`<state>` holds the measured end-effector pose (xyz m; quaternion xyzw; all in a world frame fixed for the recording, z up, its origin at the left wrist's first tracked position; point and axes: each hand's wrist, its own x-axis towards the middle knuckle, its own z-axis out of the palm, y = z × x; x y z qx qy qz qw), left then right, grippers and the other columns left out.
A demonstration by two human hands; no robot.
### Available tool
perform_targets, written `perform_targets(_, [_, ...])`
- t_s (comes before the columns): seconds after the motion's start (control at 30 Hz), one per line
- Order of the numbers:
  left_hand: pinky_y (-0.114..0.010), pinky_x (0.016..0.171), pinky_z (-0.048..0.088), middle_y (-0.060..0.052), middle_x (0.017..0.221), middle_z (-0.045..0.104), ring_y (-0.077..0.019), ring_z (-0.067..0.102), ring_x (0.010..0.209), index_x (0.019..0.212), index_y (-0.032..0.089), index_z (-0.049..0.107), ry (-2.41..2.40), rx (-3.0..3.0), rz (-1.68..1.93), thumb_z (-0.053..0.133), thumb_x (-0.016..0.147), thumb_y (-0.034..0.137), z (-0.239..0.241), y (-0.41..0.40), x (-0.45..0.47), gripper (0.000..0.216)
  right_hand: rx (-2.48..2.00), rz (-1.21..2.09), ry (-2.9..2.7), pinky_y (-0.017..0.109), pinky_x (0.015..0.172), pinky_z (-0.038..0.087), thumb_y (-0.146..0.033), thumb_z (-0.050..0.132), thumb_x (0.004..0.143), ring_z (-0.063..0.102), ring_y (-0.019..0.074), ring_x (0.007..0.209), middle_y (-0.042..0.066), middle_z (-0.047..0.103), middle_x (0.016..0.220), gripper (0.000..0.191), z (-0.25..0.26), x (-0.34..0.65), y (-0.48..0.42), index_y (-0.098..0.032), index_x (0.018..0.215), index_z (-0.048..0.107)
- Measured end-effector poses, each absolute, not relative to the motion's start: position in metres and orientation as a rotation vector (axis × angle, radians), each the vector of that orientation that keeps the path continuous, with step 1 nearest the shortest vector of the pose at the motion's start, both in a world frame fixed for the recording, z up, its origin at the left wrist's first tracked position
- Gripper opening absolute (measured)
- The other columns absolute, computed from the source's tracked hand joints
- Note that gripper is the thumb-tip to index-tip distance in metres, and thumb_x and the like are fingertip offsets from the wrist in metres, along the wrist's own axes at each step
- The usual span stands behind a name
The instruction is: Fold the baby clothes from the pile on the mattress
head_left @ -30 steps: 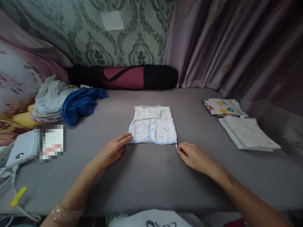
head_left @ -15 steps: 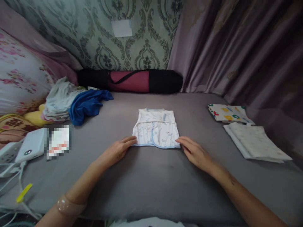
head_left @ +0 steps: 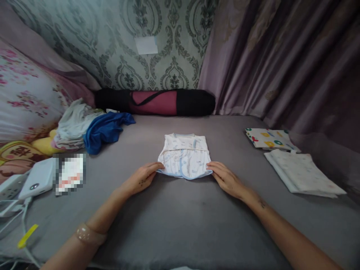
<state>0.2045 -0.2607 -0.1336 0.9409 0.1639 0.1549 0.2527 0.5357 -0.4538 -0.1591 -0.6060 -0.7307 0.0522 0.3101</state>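
Observation:
A small white baby shirt [head_left: 184,155] with blue trim and a faint print lies front up on the grey sheet [head_left: 174,217]. Its sleeves are folded in across the chest. My left hand [head_left: 143,176] pinches the lower left corner of the hem, thumb beneath and fingers on top. At the lower right corner, my right hand [head_left: 226,180] grips the hem in the same way. Between the two hands the blue-edged hem hangs in a slight curve towards me.
Folded white cloth [head_left: 303,172] and a colourful printed cloth [head_left: 271,138] lie to the right. On the left are a blue cloth [head_left: 105,131], a white power bank [head_left: 39,178] with cables and a pixelated card [head_left: 71,174]. A black and maroon bag [head_left: 154,102] lies along the wall.
My right hand has shifted slightly inward and now grips the hem corner. The hem's lower edge looks a little raised and more curved. The view has tilted up slightly.

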Motion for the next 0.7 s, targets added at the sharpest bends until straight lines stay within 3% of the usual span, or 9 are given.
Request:
perform_targets(0.1, [-0.037, 0.107, 0.044, -0.009, 0.134, 0.058, -0.0209, 0.057, 0.122, 0.116, 0.019, 0.06, 0.473, 2.416, 0.462, 0.037, 0.095, 0.019, -0.134, -0.259, 0.208, 0.031, -1.633, 0.188, -1.873, 0.042, 0.108, 0.045, -0.02, 0.039, 0.097, 0.056, 0.0192, 0.123, 0.009, 0.063, 0.128, 0.033, -0.153, 0.534, -0.451, -0.022, 0.121, 0.061])
perform_targets(0.27, [-0.031, 0.098, 0.049, -0.005, 0.12, 0.066, -0.0187, 0.063, 0.108, 0.12, 0.021, 0.059, 0.57, 2.332, 0.371, 0.039, 0.095, 0.025, -0.132, -0.257, 0.208, 0.032, -1.675, 0.232, -1.865, 0.041, 0.107, 0.046, -0.021, 0.038, 0.097, 0.059, 0.019, 0.12, 0.007, 0.064, 0.128, 0.035, -0.145, 0.535, -0.453, -0.024, 0.125, 0.06])
perform_targets(0.47, [-0.032, 0.096, 0.049, -0.005, 0.116, 0.067, -0.0218, 0.062, 0.107, 0.114, 0.023, 0.06, 0.511, 2.399, 0.395, 0.037, 0.091, 0.019, -0.116, -0.268, 0.199, 0.032, -1.706, 0.26, -1.861, 0.041, 0.103, 0.05, -0.02, 0.039, 0.096, 0.062, 0.0196, 0.115, 0.005, 0.067, 0.123, 0.036, -0.131, 0.531, -0.47, -0.025, 0.124, 0.062])
perform_targets(0.57, [-0.03, 0.08, 0.054, -0.005, 0.117, 0.066, -0.0227, 0.063, 0.103, 0.11, 0.026, 0.062, 0.496, 2.367, 0.341, 0.037, 0.09, 0.019, -0.106, -0.281, 0.192, 0.033, -1.716, 0.294, -1.88, 0.041, 0.101, 0.051, -0.022, 0.041, 0.096, 0.063, 0.0214, 0.113, 0.007, 0.068, 0.122, 0.035, -0.122, 0.525, -0.485, -0.025, 0.123, 0.063])
perform_targets(0.7, [-0.025, 0.058, 0.05, -0.001, 0.1, 0.069, -0.0186, 0.063, 0.077, 0.11, 0.03, 0.064, 0.582, 2.304, 0.192, 0.04, 0.09, 0.024, -0.096, -0.294, 0.184, 0.032, -1.766, 0.412, -1.9, 0.038, 0.098, 0.052, -0.027, 0.04, 0.097, 0.063, 0.0217, 0.111, 0.006, 0.069, 0.117, 0.033, -0.111, 0.52, -0.501, -0.028, 0.119, 0.065])
